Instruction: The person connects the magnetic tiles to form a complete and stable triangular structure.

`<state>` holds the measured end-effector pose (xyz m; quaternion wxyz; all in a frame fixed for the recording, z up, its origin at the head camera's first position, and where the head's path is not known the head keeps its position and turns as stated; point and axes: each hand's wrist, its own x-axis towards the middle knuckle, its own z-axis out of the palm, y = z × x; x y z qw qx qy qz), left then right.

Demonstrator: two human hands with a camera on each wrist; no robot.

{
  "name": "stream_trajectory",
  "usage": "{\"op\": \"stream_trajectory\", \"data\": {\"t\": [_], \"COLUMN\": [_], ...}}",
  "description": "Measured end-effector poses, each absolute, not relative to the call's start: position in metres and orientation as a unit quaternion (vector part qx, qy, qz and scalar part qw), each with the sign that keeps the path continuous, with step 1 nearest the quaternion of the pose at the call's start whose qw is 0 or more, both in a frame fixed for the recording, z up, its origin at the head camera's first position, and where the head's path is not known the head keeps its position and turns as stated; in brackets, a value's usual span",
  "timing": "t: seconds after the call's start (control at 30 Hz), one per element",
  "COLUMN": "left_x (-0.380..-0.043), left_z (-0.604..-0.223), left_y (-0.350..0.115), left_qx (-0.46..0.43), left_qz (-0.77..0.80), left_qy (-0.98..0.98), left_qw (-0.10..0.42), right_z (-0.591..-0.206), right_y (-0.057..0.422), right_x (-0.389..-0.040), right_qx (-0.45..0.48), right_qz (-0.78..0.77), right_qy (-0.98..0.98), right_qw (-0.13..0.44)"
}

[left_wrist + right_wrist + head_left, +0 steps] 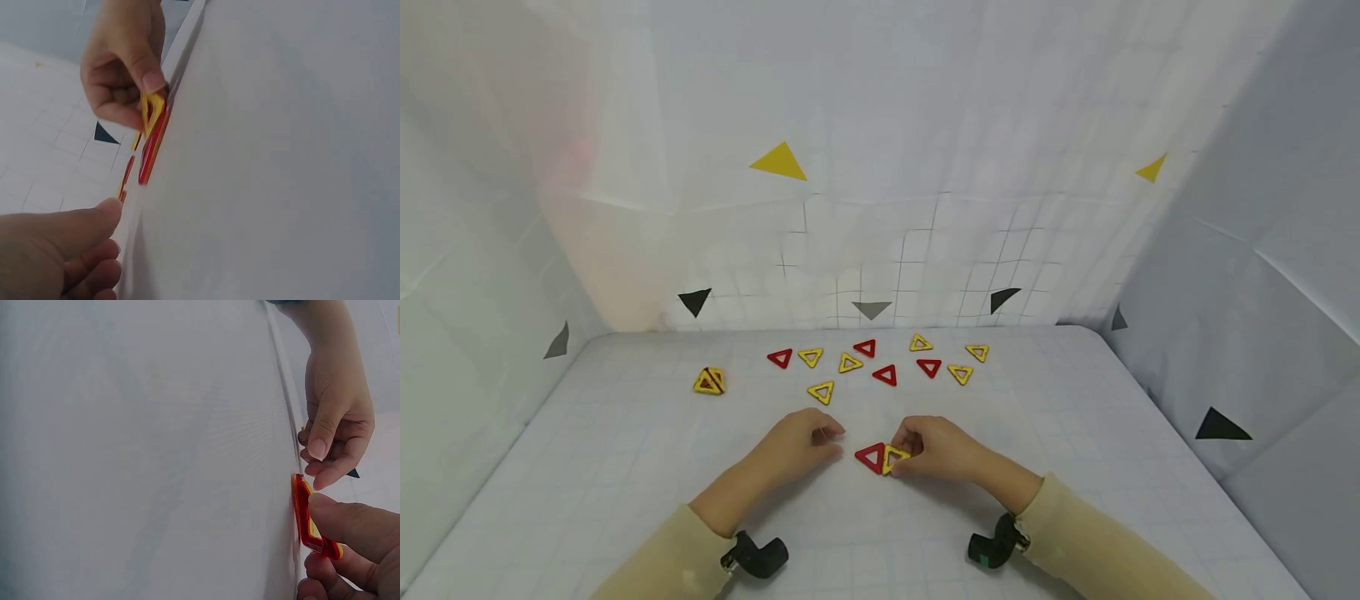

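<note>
My right hand pinches a yellow open-centred triangle tile between thumb and fingers. That tile stands edge to edge with a red triangle tile on the table, just to its left. In the left wrist view the yellow tile appears tilted up at the red tile's far end. My left hand is a short way left of the red tile, its fingers loosely bent and thumb apart, holding nothing. The right wrist view shows the red tile near the right thumb; fingers partly hide the yellow one there.
Several loose red and yellow triangle tiles, among them a red one and a yellow one, lie scattered towards the back of the white table. At the back left sits a small yellow-and-red cluster. White sheets enclose the back and sides.
</note>
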<state>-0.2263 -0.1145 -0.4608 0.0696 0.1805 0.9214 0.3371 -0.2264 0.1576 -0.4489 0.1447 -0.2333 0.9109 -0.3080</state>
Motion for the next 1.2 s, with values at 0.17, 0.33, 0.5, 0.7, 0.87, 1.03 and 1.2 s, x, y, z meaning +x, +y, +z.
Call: {"op": "stream_trajectory", "data": {"t": [0.17, 0.33, 0.5, 0.7, 0.87, 1.03, 1.2], "left_x": [-0.235, -0.246, -0.257, -0.271, -0.285, -0.303, -0.316], "left_z": [-0.464, -0.466, -0.468, -0.469, -0.472, -0.477, -0.481], "left_y": [-0.125, -0.134, -0.141, -0.15, -0.156, -0.161, -0.163], "left_qx": [0.143, 0.113, 0.082, 0.042, 0.011, -0.002, -0.025], "left_qz": [0.35, 0.355, 0.359, 0.386, 0.411, 0.413, 0.403], "left_qy": [0.925, 0.928, 0.93, 0.921, 0.91, 0.908, 0.911], "left_qw": [0.045, 0.019, -0.007, -0.037, -0.049, -0.068, -0.083], "right_z": [-0.45, -0.45, -0.45, -0.449, -0.45, -0.453, -0.454], "right_y": [0.159, 0.159, 0.159, 0.158, 0.159, 0.16, 0.16], "right_x": [-0.226, -0.226, -0.226, -0.225, -0.225, -0.226, -0.226], "right_qx": [-0.233, -0.233, -0.231, -0.226, -0.226, -0.224, -0.221], "right_qz": [-0.307, -0.307, -0.307, -0.304, -0.308, -0.31, -0.31], "right_qy": [0.912, 0.912, 0.913, 0.915, 0.914, 0.914, 0.914], "right_qw": [0.143, 0.139, 0.139, 0.141, 0.139, 0.139, 0.139]}}
